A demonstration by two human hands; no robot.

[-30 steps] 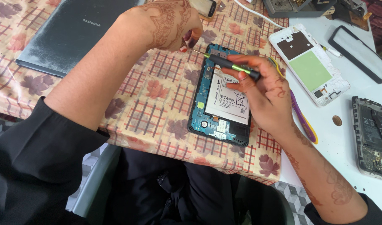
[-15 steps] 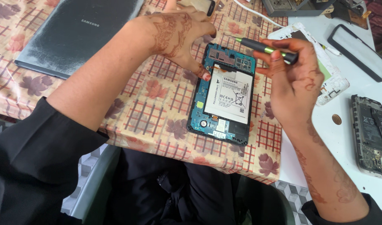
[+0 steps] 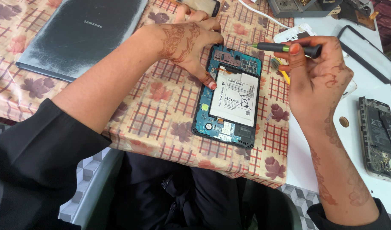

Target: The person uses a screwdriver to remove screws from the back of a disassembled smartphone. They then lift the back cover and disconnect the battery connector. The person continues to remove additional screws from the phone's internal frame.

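Floral tablecloth (image 3: 161,110) under opened, blue-framed tablet (image 3: 229,102)

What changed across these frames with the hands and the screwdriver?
The right hand lifted the screwdriver off the opened tablet and swung it up to the right. The left hand shifted down onto the tablet's upper left edge. The tablet stayed put.

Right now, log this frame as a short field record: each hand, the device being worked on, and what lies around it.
left hand: rests on the upper left edge of the opened tablet, thumb on its frame
right hand: holds a screwdriver level, tip above the tablet's top edge
tablet: back off, white battery and blue board exposed, flat on the patterned tablecloth
nearby: grey back cover at upper left; opened phone at right
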